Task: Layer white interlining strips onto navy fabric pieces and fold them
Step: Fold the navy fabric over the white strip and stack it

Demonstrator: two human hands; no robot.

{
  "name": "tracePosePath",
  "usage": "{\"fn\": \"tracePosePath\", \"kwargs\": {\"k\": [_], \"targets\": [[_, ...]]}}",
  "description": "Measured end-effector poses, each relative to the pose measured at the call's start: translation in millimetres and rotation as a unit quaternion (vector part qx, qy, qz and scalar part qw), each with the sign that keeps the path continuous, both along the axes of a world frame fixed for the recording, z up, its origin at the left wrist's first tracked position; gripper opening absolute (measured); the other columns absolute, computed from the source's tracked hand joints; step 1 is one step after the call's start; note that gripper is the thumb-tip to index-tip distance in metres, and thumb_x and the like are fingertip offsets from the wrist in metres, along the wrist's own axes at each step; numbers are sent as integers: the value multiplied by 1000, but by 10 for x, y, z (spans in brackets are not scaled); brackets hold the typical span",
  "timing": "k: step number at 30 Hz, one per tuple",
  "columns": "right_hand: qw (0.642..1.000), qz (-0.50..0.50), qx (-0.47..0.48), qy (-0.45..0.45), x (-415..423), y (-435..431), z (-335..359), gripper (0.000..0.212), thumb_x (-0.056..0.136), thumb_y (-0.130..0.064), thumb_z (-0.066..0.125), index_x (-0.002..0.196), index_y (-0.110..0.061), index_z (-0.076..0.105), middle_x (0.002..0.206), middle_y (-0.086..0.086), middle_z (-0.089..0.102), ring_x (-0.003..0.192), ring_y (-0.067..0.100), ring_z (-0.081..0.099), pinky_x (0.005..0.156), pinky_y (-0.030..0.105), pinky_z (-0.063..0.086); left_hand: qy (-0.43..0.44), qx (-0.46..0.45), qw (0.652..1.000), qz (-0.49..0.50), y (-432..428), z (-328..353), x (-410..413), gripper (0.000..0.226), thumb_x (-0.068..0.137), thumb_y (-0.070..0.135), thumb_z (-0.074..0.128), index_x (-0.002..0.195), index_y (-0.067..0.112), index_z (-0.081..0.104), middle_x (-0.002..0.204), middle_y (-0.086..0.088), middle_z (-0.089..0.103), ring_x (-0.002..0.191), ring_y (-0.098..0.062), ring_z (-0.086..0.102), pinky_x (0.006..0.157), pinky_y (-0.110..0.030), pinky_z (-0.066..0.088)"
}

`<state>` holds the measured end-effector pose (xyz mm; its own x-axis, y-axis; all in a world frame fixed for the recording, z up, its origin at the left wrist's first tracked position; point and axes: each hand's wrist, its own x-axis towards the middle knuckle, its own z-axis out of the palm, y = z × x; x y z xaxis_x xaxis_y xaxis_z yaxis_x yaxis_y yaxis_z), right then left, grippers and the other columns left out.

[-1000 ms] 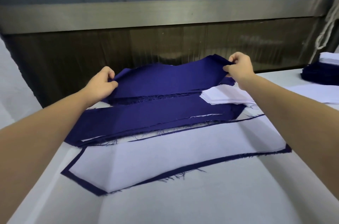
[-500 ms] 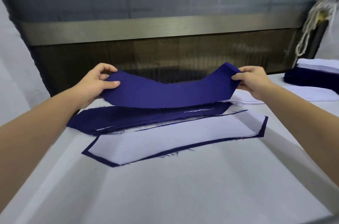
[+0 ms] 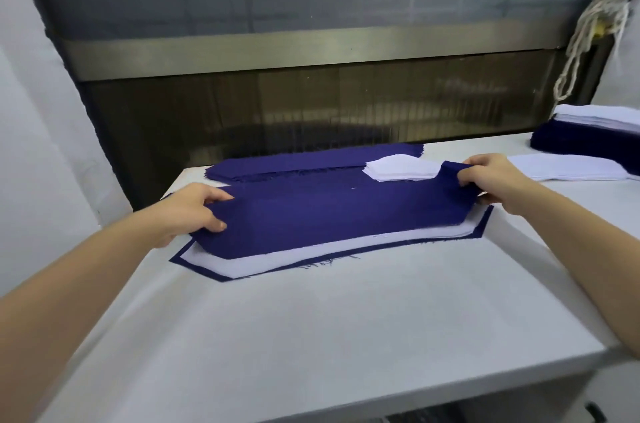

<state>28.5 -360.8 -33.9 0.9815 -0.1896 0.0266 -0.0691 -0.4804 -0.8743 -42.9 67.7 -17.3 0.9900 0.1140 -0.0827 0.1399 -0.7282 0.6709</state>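
The white table is bare at its near edge; past the middle lies a navy base piece with a white interlining flat on it, so only a thin navy border shows along the front and ends. A second navy piece covers most of that interlining, its front edge set back from the white one. The left hand pinches its left end, thumb on top, and the right hand grips its right end, which is raised off the table. Just behind is a navy stack with a pile of white strips on its right part. Far right are loose white sheets, a navy-and-white far stack, and above it a hanging cord
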Motion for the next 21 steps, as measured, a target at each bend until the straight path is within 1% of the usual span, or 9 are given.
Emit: {"fn": "tracePosePath", "kwargs": {"k": [2, 4, 5, 7, 10, 14, 17, 19, 21], "targets": [[999, -2, -34, -8, 10, 17, -65, 10, 79, -1, 55, 77, -9, 59, 66, 8, 52, 58, 23, 45, 47, 26, 35, 4, -24, 1000, 10, 1, -53, -38, 41, 85, -6, 61, 121, 14, 58, 118, -5, 54, 106, -23, 55, 83, -31, 50], [998, -11, -62, -22, 20, 29, -108, 6, 80, -4, 59, 78, -10, 60, 66, 7, 54, 57, 23, 47, 48, 27, 37, -12, -54, 998, 18, 6, -89, -58, 20, 87, 3, 63, 101, 17, 62, 108, -4, 58, 97, -20, 57, 74, -27, 48], [997, -13, -75, -31, 23, 30, -122, 6, 81, -7, 61, 77, -11, 60, 67, 7, 56, 58, 22, 49, 50, 28, 39, -21, -67, 997, 22, 9, -101, -65, 12, 88, 9, 64, 94, 19, 61, 105, -4, 59, 96, -20, 58, 73, -28, 46], [992, -13, -113, -47, 24, 17, -147, 7, 84, -10, 62, 77, -13, 60, 70, 6, 58, 57, 20, 51, 52, 28, 41, -40, -75, 996, 33, 24, -120, -74, 3, 89, 17, 64, 90, 18, 61, 101, -5, 61, 96, -22, 59, 76, -31, 46], [986, -12, -149, -76, 18, -22, -178, 6, 86, -8, 59, 81, -10, 60, 69, 6, 57, 51, 23, 50, 50, 27, 40, -72, -71, 994, 44, 41, -149, -87, 5, 90, 22, 62, 88, 19, 62, 97, -1, 63, 89, -15, 59, 70, -25, 46], [982, -30, -145, -117, 3, -57, -163, 4, 88, -8, 59, 88, -10, 62, 77, 8, 58, 64, 25, 51, 65, 31, 44, -116, -79, 989, 53, 56, -174, -127, 3, 88, 22, 64, 86, 22, 61, 93, 3, 62, 85, -11, 59, 62, -22, 45], [984, -39, -122, -127, -9, -79, -132, 5, 88, -7, 59, 87, -10, 63, 73, 7, 57, 62, 24, 50, 64, 33, 45, -163, -93, 980, 65, 76, -141, -168, 6, 85, 22, 66, 83, 24, 61, 89, 4, 62, 79, -11, 60, 56, -22, 47], [985, -42, -112, -123, -17, -100, -116, 5, 88, -7, 59, 87, -9, 63, 70, 6, 56, 61, 23, 49, 65, 34, 46, -165, -88, 980, 63, 91, -110, -199, 6, 85, 22, 67, 83, 23, 61, 86, 3, 63, 75, -12, 61, 49, -21, 45], [985, -44, -113, -121, -29, -122, -101, 5, 87, -6, 60, 86, -9, 64, 69, 4, 56, 59, 20, 48, 63, 31, 45, -150, -77, 984, 55, 101, -95, -225, 6, 84, 21, 67, 83, 22, 61, 85, 1, 63, 74, -15, 61, 46, -22, 44]]}}
